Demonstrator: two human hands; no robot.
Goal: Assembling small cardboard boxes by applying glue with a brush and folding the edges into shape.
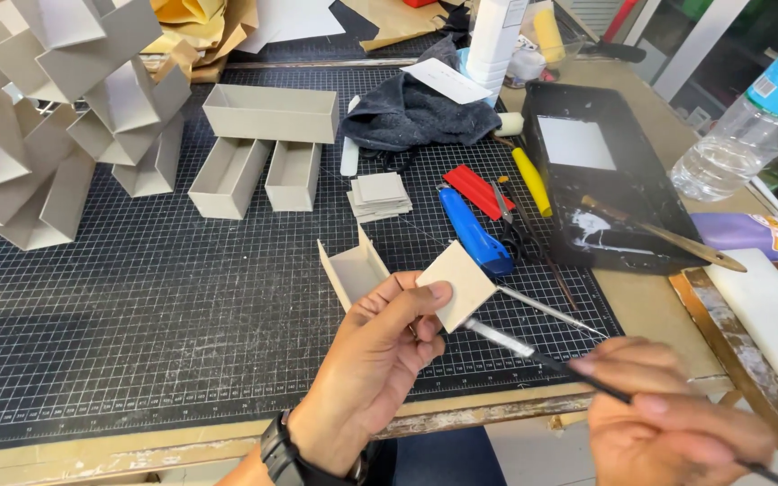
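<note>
Nearest the table edge, right hand [677, 423] is closed around a thin brush [533, 346]. Brush's long axis runs from lower right up to the left, metal tip pointing at a square card piece [457, 283], reaching just under its lower edge. Left hand [375, 360] pinches that card between thumb and fingers, above the black cutting mat [137, 306]. Just behind, an open-sided grey card box [351, 270]. Farther back: blue utility knife [472, 229], black glue tray [623, 189], finished grey boxes [267, 148].
</note>
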